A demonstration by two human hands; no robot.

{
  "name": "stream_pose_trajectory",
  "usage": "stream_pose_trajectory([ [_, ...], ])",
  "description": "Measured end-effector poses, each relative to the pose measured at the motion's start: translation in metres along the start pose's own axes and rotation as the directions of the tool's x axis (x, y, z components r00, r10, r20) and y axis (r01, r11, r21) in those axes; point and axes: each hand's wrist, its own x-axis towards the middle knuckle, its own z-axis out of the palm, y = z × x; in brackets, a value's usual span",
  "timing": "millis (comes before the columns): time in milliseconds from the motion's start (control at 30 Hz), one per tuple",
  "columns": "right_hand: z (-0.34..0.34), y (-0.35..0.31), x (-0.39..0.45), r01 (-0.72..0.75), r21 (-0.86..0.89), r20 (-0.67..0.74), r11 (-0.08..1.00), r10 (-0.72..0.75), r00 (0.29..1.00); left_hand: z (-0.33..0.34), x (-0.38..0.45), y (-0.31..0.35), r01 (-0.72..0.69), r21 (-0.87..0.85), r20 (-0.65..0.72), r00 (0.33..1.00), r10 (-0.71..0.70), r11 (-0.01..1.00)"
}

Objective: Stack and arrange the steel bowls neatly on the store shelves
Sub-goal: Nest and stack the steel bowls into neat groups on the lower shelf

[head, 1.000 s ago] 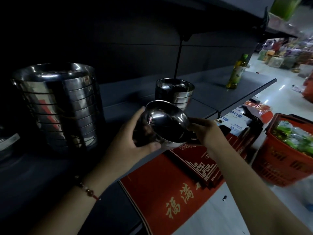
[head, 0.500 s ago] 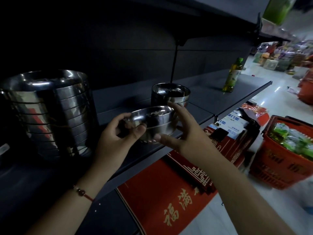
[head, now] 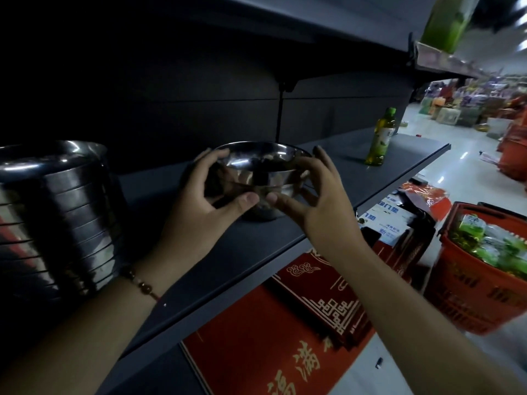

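A small steel bowl (head: 256, 161) sits on top of a short stack of steel bowls (head: 265, 206) in the middle of the dark shelf (head: 271, 240). My left hand (head: 199, 201) cups its left side and my right hand (head: 316, 201) cups its right side, thumbs nearly meeting in front. A tall stack of larger steel bowls (head: 54, 218) stands at the left on the same shelf. The lower part of the short stack is hidden behind my hands.
A green-capped bottle (head: 380, 138) stands further right on the shelf. Below the shelf lie red mats with gold lettering (head: 271, 346) and boxed goods. A red shopping basket (head: 479, 269) full of packets stands on the floor at the right. Another shelf hangs overhead.
Both hands carried the small bowl up and away from me, from in front of the shelf edge onto the short stack. The bowl now sits upright on it.
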Motion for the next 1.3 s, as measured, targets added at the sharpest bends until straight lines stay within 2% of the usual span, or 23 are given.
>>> stream_pose_trajectory([
  [100, -0.016, 0.010, 0.026, 0.041, 0.057, 0.002, 0.998, -0.041, 0.999, 0.015, 0.027, 0.000, -0.059, -0.027, -0.026, 0.998, 0.059, 0.998],
  [167, -0.024, 0.018, 0.049, 0.011, 0.111, 0.022, 0.994, -0.014, 1.000, 0.026, 0.045, 0.002, -0.109, -0.035, -0.049, 0.993, 0.108, 0.993],
  [300, -0.029, 0.045, 0.088, -0.006, 0.159, 0.020, 0.987, 0.003, 1.000, 0.038, 0.081, -0.005, -0.143, 0.068, -0.094, 0.984, 0.149, 0.987],
  [400, -0.024, 0.063, 0.099, 0.013, 0.120, 0.040, 0.993, -0.018, 0.999, 0.040, 0.096, -0.020, -0.075, 0.128, -0.072, 0.994, 0.084, 0.989],
  [667, -0.006, 0.095, 0.094, -0.076, -0.077, 0.102, 0.994, 0.084, 0.991, 0.041, 0.096, -0.053, 0.120, 0.229, -0.030, 0.993, -0.116, 0.966],
  [833, -0.010, 0.085, 0.084, -0.063, -0.185, 0.163, 0.981, 0.093, 0.982, 0.044, 0.086, -0.053, 0.121, 0.279, -0.024, 0.993, -0.119, 0.953],
  [933, -0.015, 0.075, 0.078, -0.039, -0.296, 0.213, 0.954, 0.106, 0.971, 0.040, 0.076, -0.038, 0.123, 0.358, 0.024, 0.990, -0.141, 0.926],
  [1033, -0.019, 0.061, 0.065, 0.070, -0.497, 0.271, 0.865, 0.078, 0.959, 0.028, 0.056, -0.022, 0.039, 0.561, 0.103, 0.988, -0.117, 0.827],
  [1133, -0.016, 0.039, 0.042, 0.190, -0.664, 0.382, 0.724, 0.109, 0.918, 0.011, 0.022, -0.007, -0.019, 0.787, 0.176, 0.965, -0.196, 0.617],
  [1200, -0.010, 0.023, 0.023, 0.238, -0.720, 0.446, 0.652, 0.171, 0.879, -0.002, -0.008, 0.004, -0.072, 0.864, 0.212, 0.950, -0.229, 0.499],
  [1300, 0.000, -0.003, -0.014, 0.296, -0.709, 0.508, 0.640, 0.173, 0.844, -0.023, -0.058, 0.024, -0.113, 0.918, 0.222, 0.940, -0.258, 0.379],
])
